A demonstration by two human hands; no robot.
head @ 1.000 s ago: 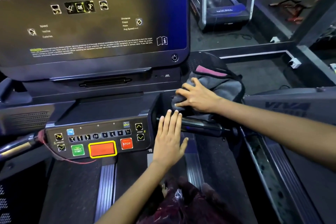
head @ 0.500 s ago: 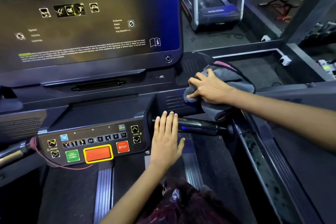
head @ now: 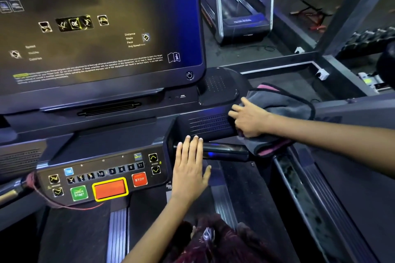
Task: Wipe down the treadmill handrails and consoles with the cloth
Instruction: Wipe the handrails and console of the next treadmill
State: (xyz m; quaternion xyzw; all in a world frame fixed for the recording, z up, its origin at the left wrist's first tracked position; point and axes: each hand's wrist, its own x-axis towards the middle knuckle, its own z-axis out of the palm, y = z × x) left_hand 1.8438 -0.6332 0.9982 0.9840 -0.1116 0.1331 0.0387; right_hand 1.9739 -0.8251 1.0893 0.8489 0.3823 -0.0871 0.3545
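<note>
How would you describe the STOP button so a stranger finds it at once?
Look below the big screen at the slanted keypad panel. On its lowest row, the STOP button lies right of the large yellow-framed orange button; only it is red with white letters.

Soft grey cloth (head: 284,104), glossy console screen (head: 96,28), matt plastic housing (head: 205,124)
</note>
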